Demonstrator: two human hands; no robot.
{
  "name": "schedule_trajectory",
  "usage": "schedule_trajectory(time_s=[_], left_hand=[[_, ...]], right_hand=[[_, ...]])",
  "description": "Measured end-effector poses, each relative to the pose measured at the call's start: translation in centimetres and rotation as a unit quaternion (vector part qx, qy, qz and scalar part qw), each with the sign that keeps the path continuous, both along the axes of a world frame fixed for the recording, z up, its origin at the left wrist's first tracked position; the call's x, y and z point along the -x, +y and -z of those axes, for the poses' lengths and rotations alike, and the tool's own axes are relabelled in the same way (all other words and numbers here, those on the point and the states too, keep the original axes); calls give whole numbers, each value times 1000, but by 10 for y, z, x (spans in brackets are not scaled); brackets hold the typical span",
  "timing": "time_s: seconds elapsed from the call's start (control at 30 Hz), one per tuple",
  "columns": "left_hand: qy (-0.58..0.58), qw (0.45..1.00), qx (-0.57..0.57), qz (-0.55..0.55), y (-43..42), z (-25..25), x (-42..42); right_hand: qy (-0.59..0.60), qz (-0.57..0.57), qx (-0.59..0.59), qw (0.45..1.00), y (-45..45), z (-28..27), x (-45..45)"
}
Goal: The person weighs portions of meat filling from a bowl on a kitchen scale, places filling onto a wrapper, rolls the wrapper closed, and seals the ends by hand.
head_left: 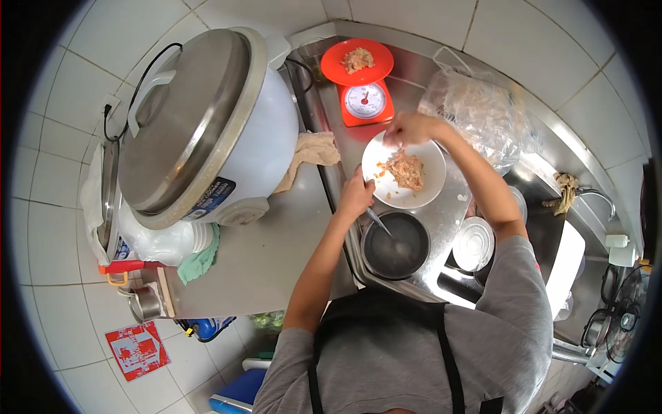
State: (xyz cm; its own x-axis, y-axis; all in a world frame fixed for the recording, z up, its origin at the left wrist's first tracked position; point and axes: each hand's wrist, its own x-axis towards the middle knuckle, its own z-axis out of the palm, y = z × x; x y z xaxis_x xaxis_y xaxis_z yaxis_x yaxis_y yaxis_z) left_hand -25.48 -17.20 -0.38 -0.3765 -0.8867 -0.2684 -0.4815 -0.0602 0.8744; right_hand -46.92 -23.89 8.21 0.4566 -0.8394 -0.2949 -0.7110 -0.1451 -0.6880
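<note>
A white bowl (433, 181) stands on the steel counter with a heap of pinkish minced meat (405, 170) and orange bits inside. My left hand (356, 194) is closed on the bowl's left rim. Over the far rim hovers my right hand (407, 130), its fingers pointing down and blurred, so whether they grip anything is unclear. Just below the bowl sits a dark pot (396, 257) of liquid. A spoon (378, 221) leans in it, its handle end close to my left hand. Behind, a red kitchen scale (365, 101) carries a portion of minced meat (358, 60) on its pan.
A large rice cooker (265, 124) fills the left side, with a beige cloth (312, 153) beside it. Clear plastic bags (479, 107) lie at the back right. To the right are a round lid (474, 244) and a tap (596, 196) over the sink.
</note>
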Motion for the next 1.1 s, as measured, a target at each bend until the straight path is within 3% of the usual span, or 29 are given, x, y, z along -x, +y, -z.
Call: schedule_trajectory(time_s=[0.13,0.2,0.3,0.5,0.6,0.7,0.8,1.0,1.1], left_hand=[[-2,1000,-1,-3,-1,5,-1],[-5,1000,-8,-5,0,5,0],[-9,1000,-18,-8,1,-1,-1],[0,1000,-27,-13,2,1,-2],[-1,999,-36,-11,0,2,-2],[0,999,-37,-11,0,-2,-2],[-10,999,-33,-5,1,-3,-2],[-34,999,-12,1,0,0,-8],[-52,998,-2,-19,1,-4,-14]], right_hand=[[-65,21,136,988,-59,-31,20],[-117,115,185,969,-97,-33,15],[-62,168,366,913,-155,-23,1],[-84,179,341,919,-201,20,0],[-49,221,195,954,-177,-9,4],[-48,176,323,929,-188,-3,18],[-1,210,317,925,-184,-11,24],[45,171,425,888,-184,-14,21],[63,173,386,904,-180,-20,16]])
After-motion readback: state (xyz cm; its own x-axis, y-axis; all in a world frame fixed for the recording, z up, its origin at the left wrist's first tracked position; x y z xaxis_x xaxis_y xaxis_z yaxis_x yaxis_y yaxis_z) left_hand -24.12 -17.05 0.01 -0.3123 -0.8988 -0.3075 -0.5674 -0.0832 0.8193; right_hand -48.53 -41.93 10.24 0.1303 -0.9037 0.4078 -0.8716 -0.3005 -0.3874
